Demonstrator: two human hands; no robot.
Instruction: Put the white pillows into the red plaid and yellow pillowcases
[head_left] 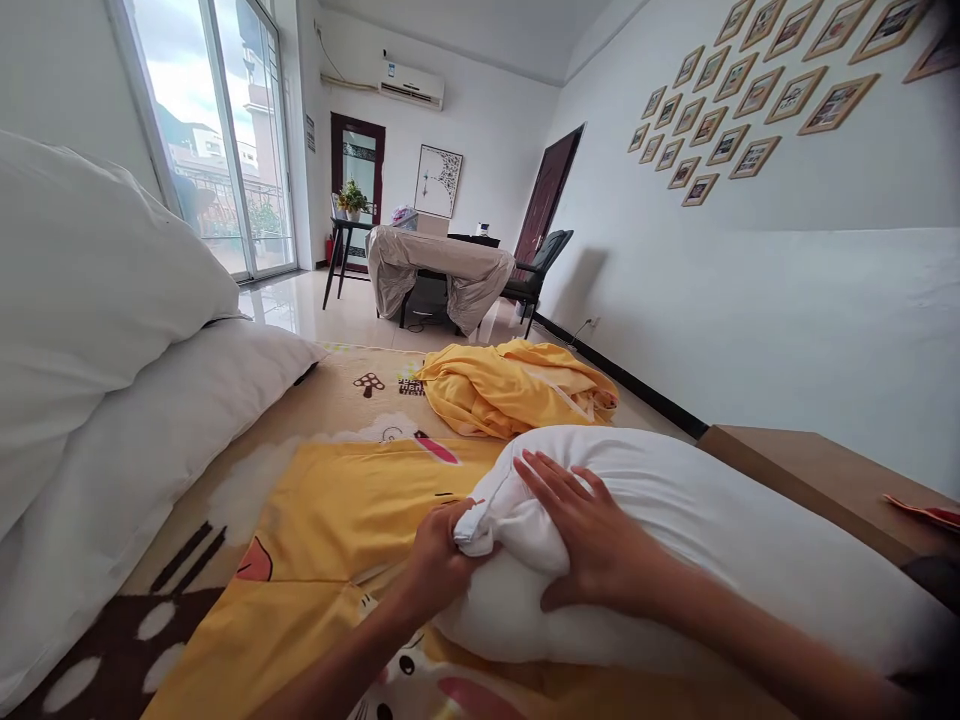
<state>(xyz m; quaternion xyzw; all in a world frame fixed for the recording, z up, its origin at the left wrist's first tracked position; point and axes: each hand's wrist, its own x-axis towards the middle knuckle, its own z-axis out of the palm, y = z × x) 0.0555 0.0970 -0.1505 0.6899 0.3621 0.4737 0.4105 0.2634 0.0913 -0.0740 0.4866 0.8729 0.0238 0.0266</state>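
A plump white pillow lies across the right front, its near end bunched into folds. My left hand is closed on the gathered white fabric at that end. With fingers spread, my right hand rests on top of the pillow just right of the folds, its thumb pointing down along the side. Beneath the pillow is a yellow cloth cover with cartoon rabbit prints, laid flat. A crumpled yellow cloth is heaped beyond the pillow.
Two large white pillows are stacked at the left on a beige patterned blanket. A brown box stands at the right by the wall. Farther off are a covered table and a black chair.
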